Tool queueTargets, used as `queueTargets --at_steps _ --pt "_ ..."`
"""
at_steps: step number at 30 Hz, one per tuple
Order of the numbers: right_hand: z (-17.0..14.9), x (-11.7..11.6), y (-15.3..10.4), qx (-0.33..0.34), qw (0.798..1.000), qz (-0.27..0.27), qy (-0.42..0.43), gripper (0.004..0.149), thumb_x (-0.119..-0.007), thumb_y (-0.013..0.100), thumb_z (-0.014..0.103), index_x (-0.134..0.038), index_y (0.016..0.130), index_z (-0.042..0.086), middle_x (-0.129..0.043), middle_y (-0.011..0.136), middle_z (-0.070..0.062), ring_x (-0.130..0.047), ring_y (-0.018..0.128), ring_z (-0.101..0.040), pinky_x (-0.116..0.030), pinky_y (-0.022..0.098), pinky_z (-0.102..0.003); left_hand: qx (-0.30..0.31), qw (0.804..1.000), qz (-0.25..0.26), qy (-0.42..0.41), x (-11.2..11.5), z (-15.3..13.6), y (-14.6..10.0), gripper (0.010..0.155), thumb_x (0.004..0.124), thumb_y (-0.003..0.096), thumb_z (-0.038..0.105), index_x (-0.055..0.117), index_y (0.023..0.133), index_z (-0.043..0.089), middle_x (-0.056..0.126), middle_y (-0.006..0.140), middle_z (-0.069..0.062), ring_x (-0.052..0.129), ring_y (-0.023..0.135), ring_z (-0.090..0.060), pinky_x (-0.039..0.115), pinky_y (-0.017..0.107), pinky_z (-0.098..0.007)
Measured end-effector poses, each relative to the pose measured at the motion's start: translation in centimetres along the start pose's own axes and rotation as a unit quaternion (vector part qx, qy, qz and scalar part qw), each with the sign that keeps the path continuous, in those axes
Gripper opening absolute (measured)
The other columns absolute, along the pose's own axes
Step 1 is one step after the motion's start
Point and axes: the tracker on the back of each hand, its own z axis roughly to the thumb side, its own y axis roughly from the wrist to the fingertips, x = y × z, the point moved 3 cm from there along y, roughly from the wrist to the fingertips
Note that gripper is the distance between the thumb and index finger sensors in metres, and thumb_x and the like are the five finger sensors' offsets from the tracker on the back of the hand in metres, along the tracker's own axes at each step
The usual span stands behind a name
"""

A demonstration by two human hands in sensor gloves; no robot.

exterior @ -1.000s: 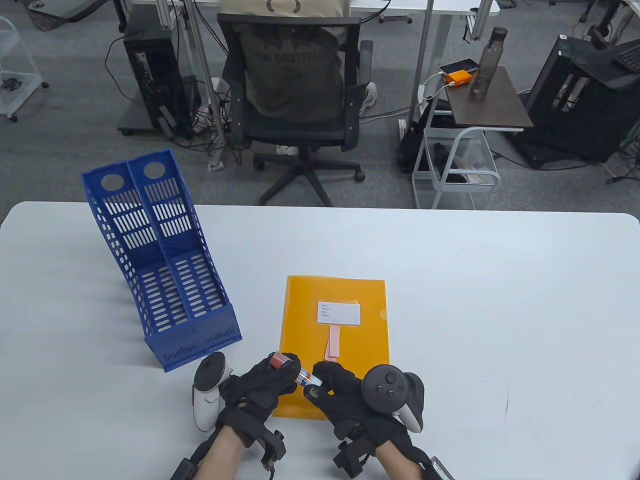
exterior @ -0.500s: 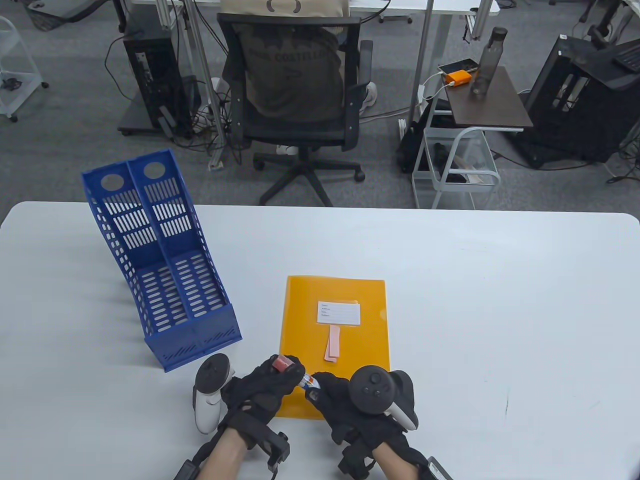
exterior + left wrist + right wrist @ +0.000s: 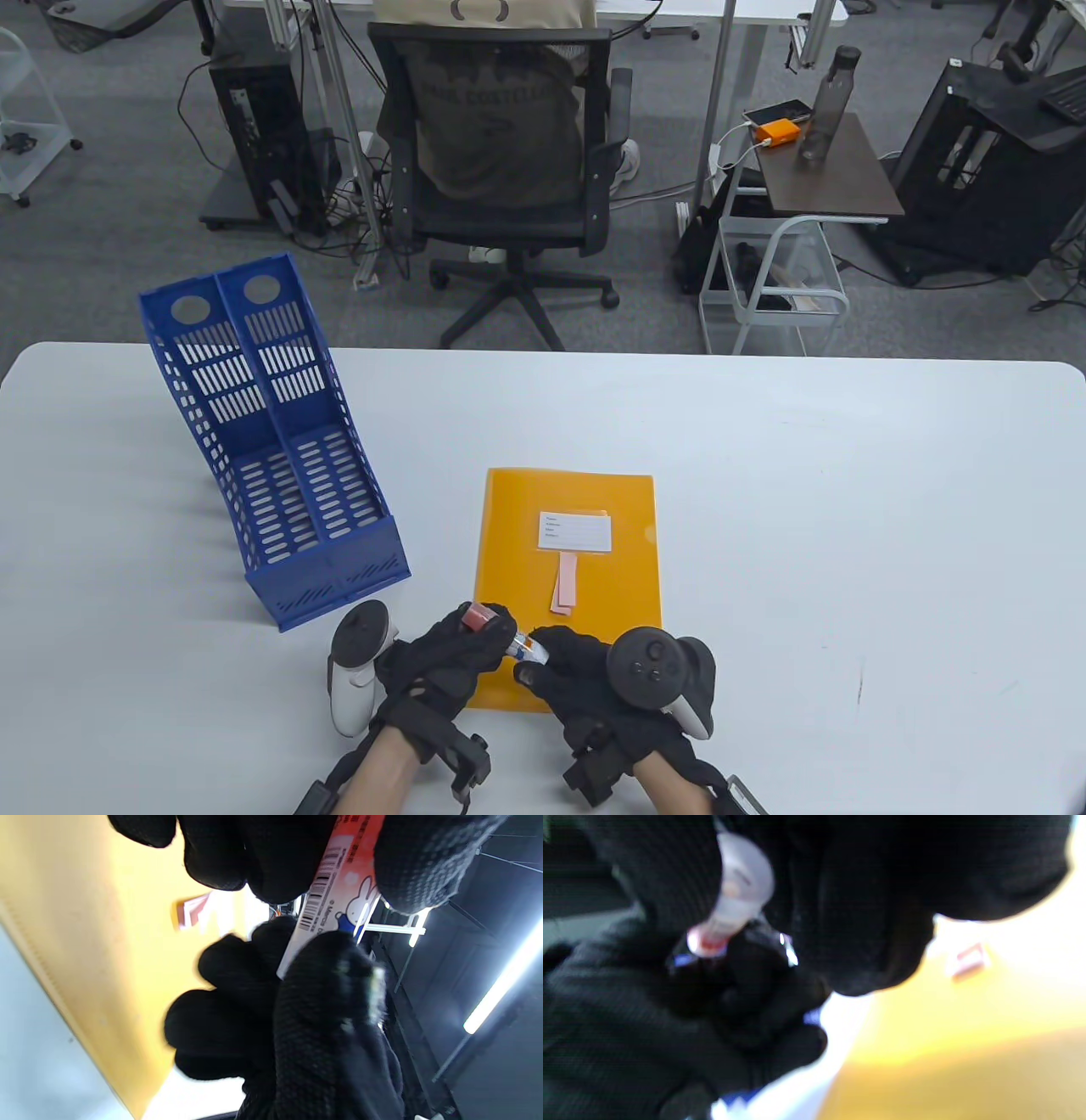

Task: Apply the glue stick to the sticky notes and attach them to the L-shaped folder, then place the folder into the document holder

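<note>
Now both hands, left hand (image 3: 454, 658) and right hand (image 3: 577, 679), grip the red-capped glue stick (image 3: 501, 632) closer together than a second ago; uncapping seems underway.

The table view is bright, evenly lit and sharp, with soft, faint shadows on the white table (image 3: 848, 509). Straight edges bow slightly toward the frame borders. The left wrist view shows glaring ceiling light strips (image 3: 505, 984) at right and blurred fingers. The right wrist view is heavily blurred, with the orange folder (image 3: 967, 1048) overexposed.
</note>
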Motion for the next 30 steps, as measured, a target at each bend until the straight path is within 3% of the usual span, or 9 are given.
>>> queueTargets --at_steps 4,7,9,12,16,18,22,25,30 --pt "0.0 0.2 -0.1 -0.002 1.0 0.002 0.011 0.065 -0.096 0.034 0.046 -0.08 0.083 0.007 -0.096 0.07 -0.017 -0.103 0.037 -0.027 -0.087 0.025 -0.043 0.004 1.0 0.007 -0.01 0.1 0.4 -0.1 0.061 0.086 0.0458 0.056 0.07 0.089 0.016 0.085 0.08 -0.005 0.077 0.091 -0.032 0.056 0.07 -0.064" --pt "-0.7 -0.6 0.0 -0.009 0.998 0.044 0.034 0.073 -0.076 0.043 0.057 -0.078 0.09 0.001 -0.092 0.076 -0.024 -0.102 0.037 -0.031 -0.086 0.024 -0.045 0.006 1.0 0.011 -0.015 -0.3 0.4 -0.2 0.061 0.087 0.0458 0.056 0.07 0.089 0.016 0.085 0.08 -0.005 0.077 0.091 -0.032 0.055 0.07 -0.064" --pt "-0.4 -0.8 0.1 0.0 0.997 0.054 0.049 0.07 -0.069 0.046 0.052 -0.076 0.091 -0.002 -0.089 0.079 -0.027 -0.101 0.039 -0.034 -0.085 0.024 -0.046 0.009 1.0 0.012 -0.013 -0.5 0.5 -0.2 0.061 0.087 0.0459 0.055 0.069 0.089 0.016 0.085 0.081 -0.005 0.076 0.091 -0.032 0.055 0.07 -0.064" --pt "0.3 -0.5 0.0 0.008 0.999 0.036 0.003 0.063 -0.078 0.042 0.048 -0.083 0.082 0.0 -0.095 0.07 -0.023 -0.102 0.036 -0.029 -0.086 0.023 -0.044 0.008 1.0 0.011 -0.002 -0.5 0.5 -0.2 0.061 0.087 0.0459 0.055 0.069 0.09 0.015 0.085 0.081 -0.006 0.076 0.091 -0.033 0.055 0.07 -0.065" --pt "0.5 0.1 -0.2 0.012 0.999 -0.006 -0.041 0.065 -0.094 0.034 0.044 -0.075 0.082 0.004 -0.091 0.071 -0.017 -0.101 0.038 -0.025 -0.087 0.026 -0.043 0.014 0.999 0.028 0.028 -0.3 0.8 -0.1 0.061 0.087 0.0456 0.055 0.07 0.089 0.015 0.086 0.08 -0.005 0.078 0.09 -0.032 0.056 0.07 -0.064" --pt "0.1 -0.1 -0.2 0.006 1.0 0.005 -0.025 0.066 -0.092 0.036 0.047 -0.075 0.085 0.004 -0.091 0.073 -0.017 -0.101 0.038 -0.027 -0.086 0.026 -0.044 0.013 0.999 0.033 0.034 -0.4 0.8 -0.2 0.062 0.087 0.0451 0.056 0.071 0.088 0.015 0.086 0.079 -0.005 0.078 0.09 -0.032 0.057 0.07 -0.064" --pt "-0.4 -0.9 0.0 -0.008 0.999 0.052 0.014 0.07 -0.071 0.047 0.05 -0.073 0.092 -0.003 -0.09 0.078 -0.025 -0.101 0.039 -0.033 -0.085 0.027 -0.047 0.004 0.999 0.04 0.018 -0.9 0.5 -0.4 0.061 0.087 0.0458 0.056 0.07 0.088 0.015 0.086 0.079 -0.006 0.078 0.089 -0.032 0.056 0.07 -0.064" --pt "0.0 -0.7 0.0 0.0 0.999 0.036 -0.02 0.063 -0.081 0.042 0.046 -0.085 0.079 -0.004 -0.099 0.062 -0.022 -0.103 0.033 -0.028 -0.087 0.023 -0.044 -0.007 0.998 0.045 0.04 -0.9 0.2 -0.3 0.062 0.087 0.045 0.057 0.071 0.087 0.015 0.087 0.078 -0.006 0.079 0.088 -0.032 0.057 0.069 -0.064" --pt "0.4 -0.1 -0.2 0.006 0.998 0.0 -0.065 0.065 -0.095 0.034 0.046 -0.082 0.079 0.002 -0.097 0.063 -0.016 -0.102 0.035 -0.025 -0.087 0.025 -0.043 -0.011 0.997 0.047 0.052 -0.6 0.3 -0.2 0.062 0.087 0.0448 0.057 0.071 0.087 0.015 0.087 0.077 -0.005 0.079 0.088 -0.032 0.057 0.069 -0.064"
